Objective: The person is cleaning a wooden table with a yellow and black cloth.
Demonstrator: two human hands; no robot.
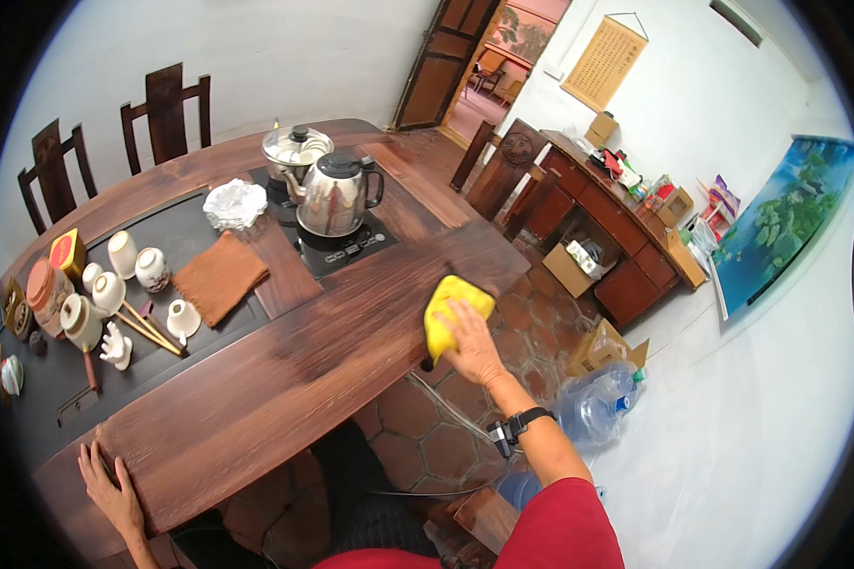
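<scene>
My right hand [472, 345] presses a yellow cloth [455, 302] onto the near right edge of the dark wooden tea table [313, 370]. My left hand [112, 491] rests flat on the table's near left part, with nothing under it that shows. On the black tray inset in the table lie a folded brown cloth [220, 276], white cups, jars, wooden tea tools and a white hand-shaped ornament [116, 347]. A steel kettle [334, 195] stands on the black hot plate [349, 245], beside a lidded steel pot [295, 153]. Crumpled white plastic [235, 204] lies left of them.
Wooden chairs [167, 117] stand behind the table, and another [505, 171] at its right end. A cluttered wooden desk [612, 220] is against the right wall. Plastic water bottles [591, 405], a cardboard box [598, 348] and a cable [448, 405] are on the tiled floor.
</scene>
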